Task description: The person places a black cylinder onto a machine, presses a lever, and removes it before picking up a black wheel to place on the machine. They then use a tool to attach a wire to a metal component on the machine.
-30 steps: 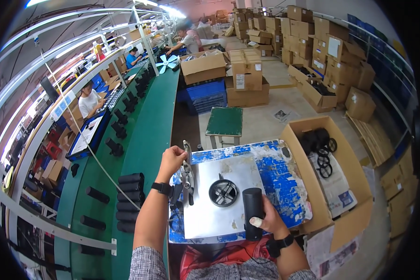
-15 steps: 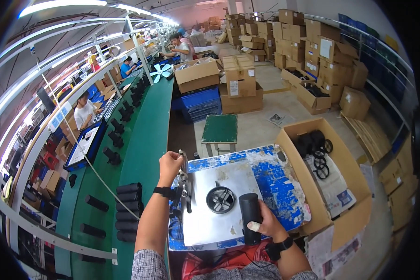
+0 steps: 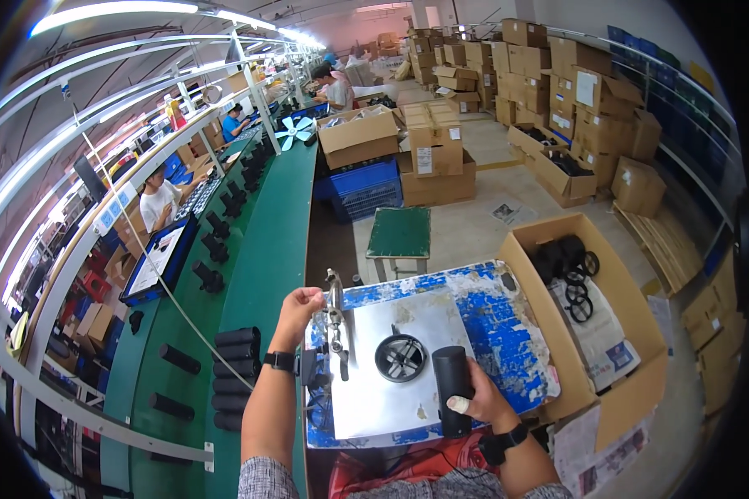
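My right hand point(image 3: 484, 397) is wrapped round a black cylinder point(image 3: 452, 387), held upright over the right front edge of a metal plate point(image 3: 366, 407). White tape covers its thumb. On the plate lies a round black spoked ring point(image 3: 401, 358) with a small tab. My left hand point(image 3: 300, 309) is beside a silver metal clamp-like fixture point(image 3: 334, 320) at the plate's left edge. Its fingers are loosely bent, with nothing visible in them, and the fingertips are close to the fixture; contact is hard to tell.
The plate rests on a worn blue board point(image 3: 508, 333). To the right, a cardboard box point(image 3: 632, 333) holds black spoked rings. On the left, a green bench point(image 3: 262, 224) carries stacked black cylinders point(image 3: 235, 374). Ahead is a green stool point(image 3: 399, 233). Co-workers sit beyond the bench.
My left hand has come off the top of the metal fixture and moved down and left beside it. My right hand still holds the black cylinder. The view has shifted slightly.
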Demonstrator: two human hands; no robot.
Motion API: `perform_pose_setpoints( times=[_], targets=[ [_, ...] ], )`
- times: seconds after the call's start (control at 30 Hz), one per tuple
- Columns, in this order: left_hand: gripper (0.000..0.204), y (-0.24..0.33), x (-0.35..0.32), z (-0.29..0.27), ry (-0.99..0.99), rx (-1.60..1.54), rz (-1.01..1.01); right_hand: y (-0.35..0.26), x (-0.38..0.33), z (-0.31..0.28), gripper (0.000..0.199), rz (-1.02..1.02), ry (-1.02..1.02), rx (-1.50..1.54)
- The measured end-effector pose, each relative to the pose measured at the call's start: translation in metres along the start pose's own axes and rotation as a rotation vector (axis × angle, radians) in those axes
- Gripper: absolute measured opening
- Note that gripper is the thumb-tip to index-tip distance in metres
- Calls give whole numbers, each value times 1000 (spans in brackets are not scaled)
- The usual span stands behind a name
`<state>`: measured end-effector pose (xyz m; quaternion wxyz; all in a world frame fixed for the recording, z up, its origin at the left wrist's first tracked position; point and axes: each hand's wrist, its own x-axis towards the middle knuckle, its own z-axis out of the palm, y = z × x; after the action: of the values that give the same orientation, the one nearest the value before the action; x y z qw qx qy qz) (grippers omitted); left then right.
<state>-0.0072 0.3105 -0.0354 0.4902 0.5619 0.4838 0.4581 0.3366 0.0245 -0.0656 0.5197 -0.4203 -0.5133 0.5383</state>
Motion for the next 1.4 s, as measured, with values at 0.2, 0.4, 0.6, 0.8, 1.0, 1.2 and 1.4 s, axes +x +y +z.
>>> perform_pose_setpoints(
  times=[0.2,0.4,0.6,0.8,1.0,1.2,1.4],
  targets=[
    [25,-1,-11,-4,-85,144,72,8,5,0,97,-39,-6,-41],
    [24,-4,-5,2,-67,204,81,-2,3,4,93,-56,38,-9],
    [23,-16,7,-2,61,228,94,8,2,4,93,-26,35,20],
    [20,-14,8,0,56,232,60,0,2,4,96,-38,46,-1],
    [19,-18,10,1,59,190,50,5,4,3,98,-45,41,-11],
    [21,-21,15,4,69,195,94,17,5,-3,102,-33,5,-22],
    [22,-14,24,12,60,350,108,20,1,-9,102,-37,18,-67]
  ],
)
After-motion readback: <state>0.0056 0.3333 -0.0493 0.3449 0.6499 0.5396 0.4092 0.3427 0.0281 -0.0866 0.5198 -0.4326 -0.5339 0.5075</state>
